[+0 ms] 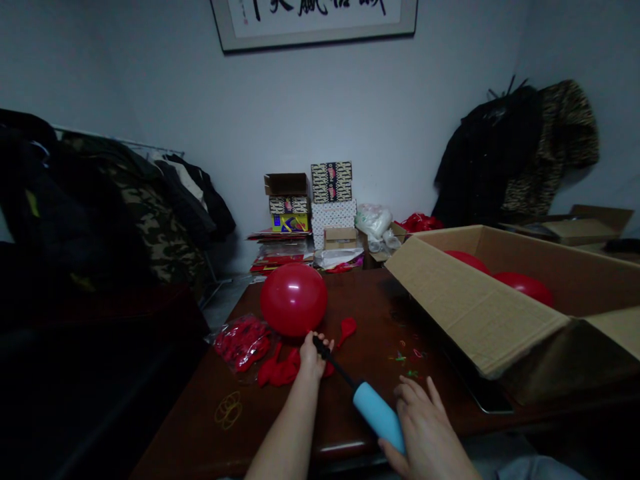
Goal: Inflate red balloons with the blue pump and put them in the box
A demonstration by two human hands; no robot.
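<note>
- Hands apart: left hand (311, 360) pinching a round, inflated red latex balloon (294, 299) at its neck, against the black nozzle (333, 360) of a sky-blue plastic hand pump (376, 413)
- Right hand (427, 433) clasping the pump's lower end
- Limp red balloons (280, 368) lying just below, on a dark wooden table (360, 313)

The left hand (311, 357) hides the neck of the balloon (293, 299), the right hand (423, 427) covers the end of the pump (376, 412), the top edge cuts off the framed calligraphy (314, 20), and the coloured bits (406, 357) on the table (360, 313) are too small to tell.
</note>
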